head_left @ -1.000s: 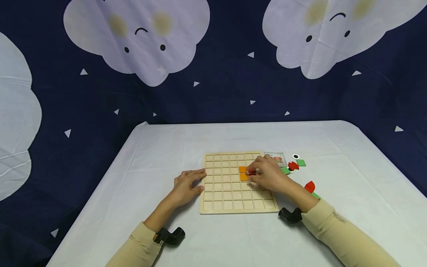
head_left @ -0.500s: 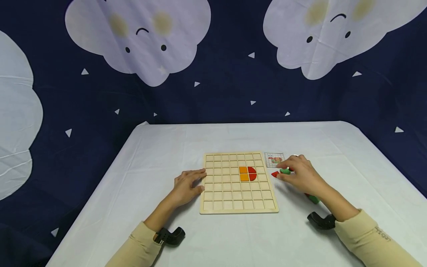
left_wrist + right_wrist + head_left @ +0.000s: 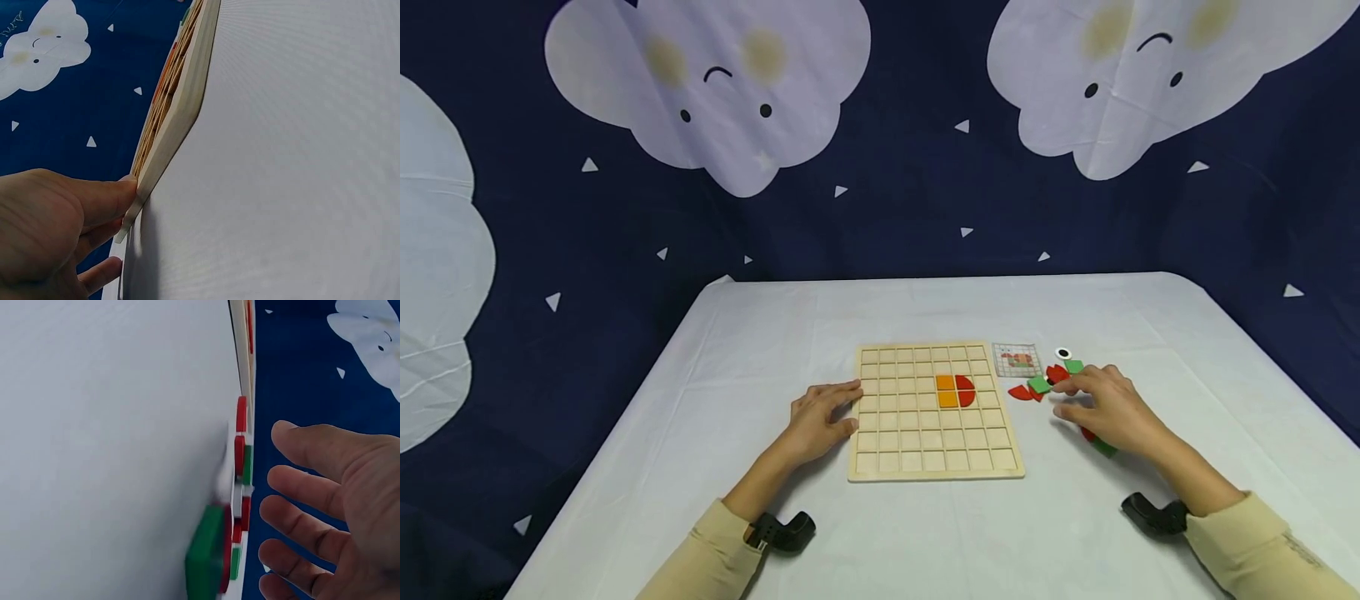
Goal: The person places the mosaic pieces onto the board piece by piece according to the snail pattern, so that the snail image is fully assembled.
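Observation:
My left hand (image 3: 822, 419) rests at the left edge of a wooden grid board (image 3: 936, 477), its fairly straight fingers and thumb touching the rim. In the left wrist view, the thumb lies against the board's pale side (image 3: 181, 119). Two orange squares (image 3: 947, 391) fill grid cells, with two red quarter-round pieces (image 3: 966, 390) beside them forming a half disc. Right of the board, my right hand (image 3: 1108, 407) hovers with spread fingers and holds nothing. Near its fingertips lie a green piece (image 3: 1039, 384) and a red piece (image 3: 1019, 392).
A small picture card (image 3: 1017, 360) with a printed grid lies at the board's upper right. Beyond the right hand are a white ring piece with a black centre (image 3: 1063, 353), a green square (image 3: 1073, 367) and a red piece (image 3: 1057, 373). Another green piece (image 3: 1103, 447) lies under the right wrist.
My right hand has left the red pieces on the board and moved right to the loose pieces. A red quarter piece now lies nearer the board. The left hand stays put.

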`<state>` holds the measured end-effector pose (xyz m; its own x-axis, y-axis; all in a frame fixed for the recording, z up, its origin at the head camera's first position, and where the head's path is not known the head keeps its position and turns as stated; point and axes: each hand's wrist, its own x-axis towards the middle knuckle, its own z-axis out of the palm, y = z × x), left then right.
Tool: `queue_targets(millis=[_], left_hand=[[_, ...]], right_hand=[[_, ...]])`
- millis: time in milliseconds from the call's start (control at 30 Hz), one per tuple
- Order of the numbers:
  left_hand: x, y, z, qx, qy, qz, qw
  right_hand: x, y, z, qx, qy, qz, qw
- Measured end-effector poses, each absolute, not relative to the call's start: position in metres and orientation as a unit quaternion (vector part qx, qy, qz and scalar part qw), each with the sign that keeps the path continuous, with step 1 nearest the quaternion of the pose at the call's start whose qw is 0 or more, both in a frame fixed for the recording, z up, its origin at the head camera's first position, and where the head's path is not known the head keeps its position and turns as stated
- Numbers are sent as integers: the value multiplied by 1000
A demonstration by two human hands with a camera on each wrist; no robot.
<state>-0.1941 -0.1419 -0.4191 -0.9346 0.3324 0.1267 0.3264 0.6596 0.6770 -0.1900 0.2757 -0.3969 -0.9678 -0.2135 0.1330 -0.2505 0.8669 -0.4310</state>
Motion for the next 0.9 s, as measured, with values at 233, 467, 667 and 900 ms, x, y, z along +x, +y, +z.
queue_targets(millis=[233, 467, 667, 900], left_hand=[[-195, -143, -421, 179, 910, 373, 3], [-195, -142, -422, 181, 913, 367, 1], [-195, -142, -422, 183, 912, 366, -1], [-196, -142, -422, 181, 914, 363, 1]], right_hand=[[-203, 258, -400, 155, -963, 210, 61], [-217, 242, -402, 173, -967, 174, 64], [-219, 240, -402, 172, -972, 151, 57], [-206, 244, -402, 162, -974, 151, 52]])
